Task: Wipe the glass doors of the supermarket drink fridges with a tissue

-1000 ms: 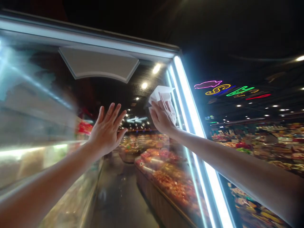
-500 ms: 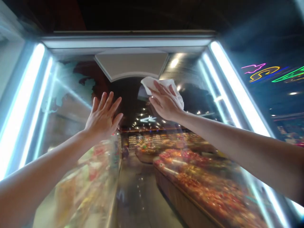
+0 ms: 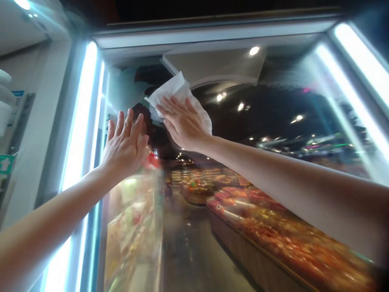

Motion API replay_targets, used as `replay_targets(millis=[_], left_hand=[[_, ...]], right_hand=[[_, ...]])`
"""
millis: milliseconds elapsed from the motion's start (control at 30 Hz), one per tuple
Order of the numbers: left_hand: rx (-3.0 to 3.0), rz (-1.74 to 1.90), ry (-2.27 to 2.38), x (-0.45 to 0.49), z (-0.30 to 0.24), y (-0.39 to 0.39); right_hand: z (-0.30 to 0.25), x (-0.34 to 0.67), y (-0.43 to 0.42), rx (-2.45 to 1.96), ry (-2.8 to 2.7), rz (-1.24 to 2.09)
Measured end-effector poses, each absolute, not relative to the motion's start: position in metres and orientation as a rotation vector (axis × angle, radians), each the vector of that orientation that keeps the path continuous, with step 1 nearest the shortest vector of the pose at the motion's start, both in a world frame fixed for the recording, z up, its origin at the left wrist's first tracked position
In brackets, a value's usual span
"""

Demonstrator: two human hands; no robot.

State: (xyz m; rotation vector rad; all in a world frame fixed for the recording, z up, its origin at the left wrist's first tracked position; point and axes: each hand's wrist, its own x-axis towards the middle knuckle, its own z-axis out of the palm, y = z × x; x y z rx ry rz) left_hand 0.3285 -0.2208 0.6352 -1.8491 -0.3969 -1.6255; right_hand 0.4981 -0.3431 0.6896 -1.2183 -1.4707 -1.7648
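Note:
A large glass pane stands in front of me, with store goods showing in it or through it. My right hand lies flat over a white cloth and holds it against the upper part of the glass. The cloth is thin and sticks out past the fingertips; whether it is paper or fabric I cannot tell. To the left and slightly lower, my left hand is open, fingers spread, with nothing in it. Its palm faces the pane and seems to rest on it.
Bright light tubes run along the left side of the frame, and another tube along the right. A light top bar crosses above. A long display stand of red and orange goods appears at lower right. A green arrow sign is at far left.
My right hand has slid the cloth leftward across the glass, closer to my left hand. My view has turned left, bringing the wall and green sign in. The left hand stays open.

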Motion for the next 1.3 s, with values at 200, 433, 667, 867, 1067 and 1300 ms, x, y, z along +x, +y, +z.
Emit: replay_targets(millis=[200,433,667,867,1067,1300], left_hand=[[-1.896,-1.720,-0.356,0.332,0.627,-0.226],[-1.982,-1.743,-0.327,0.331,0.605,-0.228],[-2.019,-1.688,-0.466,0.334,0.580,-0.235],[-2.014,-1.723,-0.448,0.340,0.567,-0.232],[-1.987,-1.827,-0.409,0.350,0.551,-0.229],[-1.991,-1.849,-0.400,0.353,0.523,-0.229]], right_hand=[[0.667,0.486,-0.344,-1.283,-1.435,-1.761],[0.627,0.471,-0.340,-1.358,-1.596,-1.798],[0.604,0.460,-0.331,-1.393,-1.456,-1.662],[0.575,0.458,-0.323,-1.396,-1.369,-1.624],[0.562,0.456,-0.316,-1.384,-1.387,-1.661],[0.537,0.466,-0.318,-1.362,-1.273,-1.646]])
